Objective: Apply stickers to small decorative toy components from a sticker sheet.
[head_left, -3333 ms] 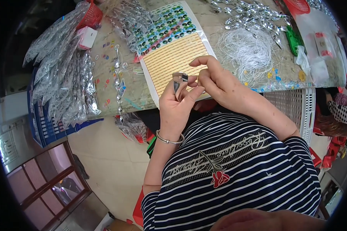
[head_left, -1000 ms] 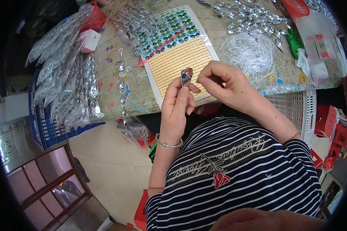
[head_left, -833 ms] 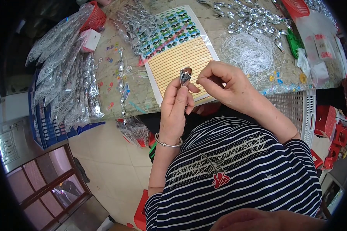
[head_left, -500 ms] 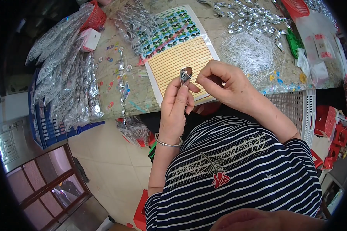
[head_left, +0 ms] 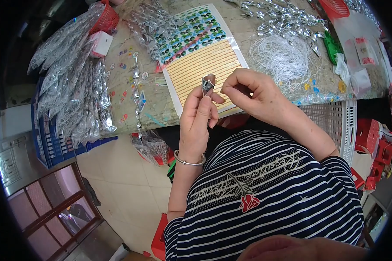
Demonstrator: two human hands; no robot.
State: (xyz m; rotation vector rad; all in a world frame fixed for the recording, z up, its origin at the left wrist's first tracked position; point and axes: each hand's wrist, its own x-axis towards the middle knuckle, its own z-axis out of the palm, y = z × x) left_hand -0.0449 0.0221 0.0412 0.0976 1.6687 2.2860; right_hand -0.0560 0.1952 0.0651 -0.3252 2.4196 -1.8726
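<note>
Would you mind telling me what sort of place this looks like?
Probably a small craft or piecework bench: a sticker sheet, a tangle of white string and heaps of shiny silver pieces cover the table.

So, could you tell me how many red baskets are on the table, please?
2. One red basket is at the table's far left corner, behind the clear packets; the other red basket is at the far right top edge. Both are cut off, so others may be hidden.
</note>
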